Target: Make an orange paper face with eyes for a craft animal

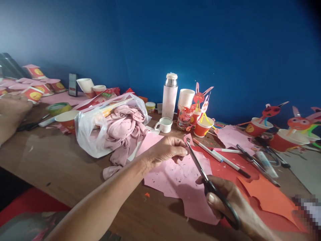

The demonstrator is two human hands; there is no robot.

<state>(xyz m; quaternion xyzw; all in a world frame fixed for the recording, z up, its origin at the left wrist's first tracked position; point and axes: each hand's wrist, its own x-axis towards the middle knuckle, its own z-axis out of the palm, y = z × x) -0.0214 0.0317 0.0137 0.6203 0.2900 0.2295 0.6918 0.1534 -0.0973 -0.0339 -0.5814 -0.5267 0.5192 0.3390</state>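
Observation:
My left hand (168, 150) reaches in from the lower left and pinches a small piece of pink paper (188, 139) between its fingertips. My right hand (224, 201) grips black-handled scissors (208, 182), with the blade tips at that paper piece. Beneath both hands lies a snipped pink paper sheet (178, 180) with scraps scattered on it. To the right are a red paper sheet (225, 167) and an orange paper sheet (268, 197).
Another person's hand (12, 108) rests at the far left of the wooden table (50, 157). A plastic bag (90, 134) holds pink cloth. Nearby stand a white thermos (170, 97), paper cups (186, 100), felt-tip markers (220, 157), and red cup crafts (283, 140).

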